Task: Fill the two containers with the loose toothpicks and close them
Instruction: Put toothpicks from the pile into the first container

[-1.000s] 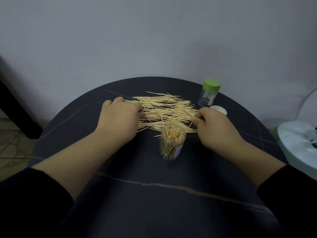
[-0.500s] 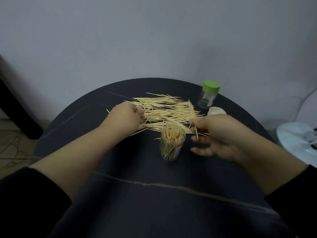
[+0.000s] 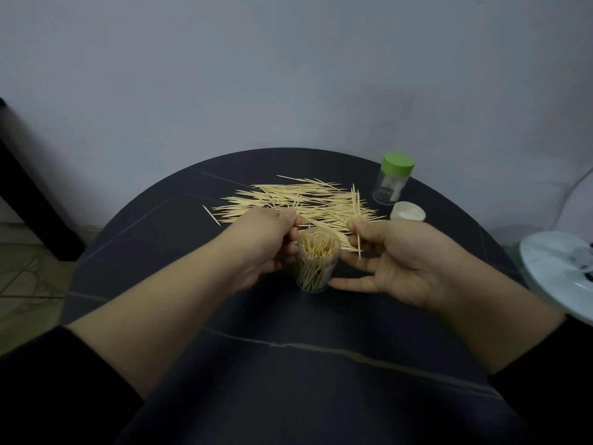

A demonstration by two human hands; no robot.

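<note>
Right hand [image 3: 394,261]: lifted off the pile and turned palm-up, it pinches a small bunch of toothpicks [image 3: 355,207] upright between thumb and forefinger, with the other fingers loose. It is at 3 o'clock of the open container [image 3: 316,268].
Left hand [image 3: 263,245]: it has left the pile for 9 o'clock, fingers curled against the container's wall. Whether it grips the container or pinches picks cannot be told.
Open container: upright, lidless, partly filled with picks.
Loose toothpicks [image 3: 308,200]: many lie at 12 o'clock.
Green-lidded container [image 3: 393,179]: at 1 o'clock, capped and seemingly near empty, with a white lid [image 3: 407,211] just beside it.
Meaning: the bunch seems ready to drop in, and the task is likely far from done.
</note>
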